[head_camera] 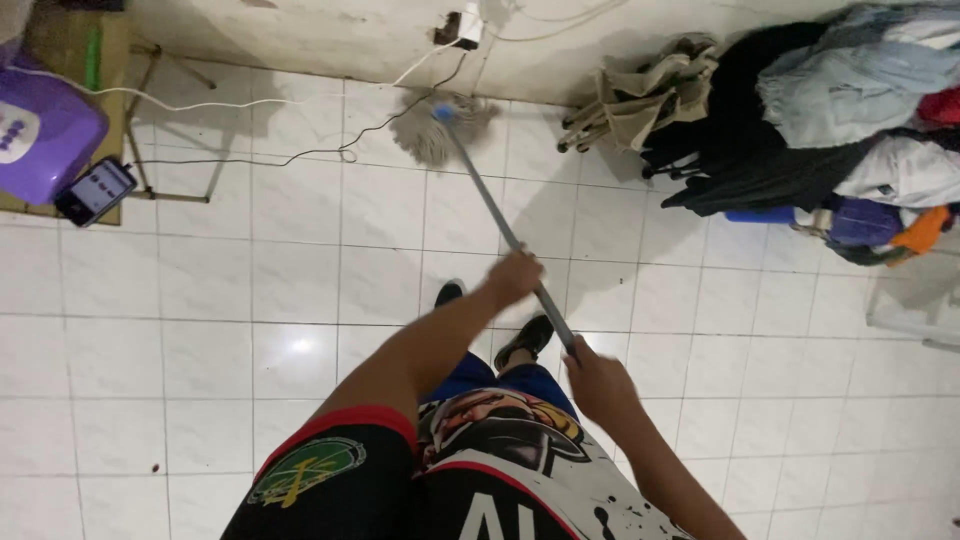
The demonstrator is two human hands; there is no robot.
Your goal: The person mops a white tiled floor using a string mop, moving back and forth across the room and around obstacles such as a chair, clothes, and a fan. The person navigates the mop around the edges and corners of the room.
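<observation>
Basically mopping, both hands on the mop handle (500, 222). Left hand (513, 277) is wrapped around the grey pole about mid-length; right hand (598, 382) is closed around it lower down, nearer the body. Handle is tilted, running from the hands up and away to the mop head (435, 130).

Positions relative to the mop head:
- it sits flat on the white tiled floor (200, 300), just short of the wall (330, 40)
- black cable (300, 155) and white cable (200, 103) lie on the tiles just left of it
- folded stand with beige cloth (640, 100) just right of it, clothes pile (830, 110) further right
- purple box (45, 130) and phone (95, 190) well to the left, on a low desk
- person's feet in dark sandals (525, 340) well back from it, under the handle

Notes for doing this stroke well, my read:
- keep hands spaced as they are; upper one steers, lower one drives
- press the strands flat, pull straight back along the tile lines
- main risk is snagging the black cable loop, so stay right of it or lift over it
- don't push into the stand legs
- wet tiles near the feet look glossy, watch footing
</observation>
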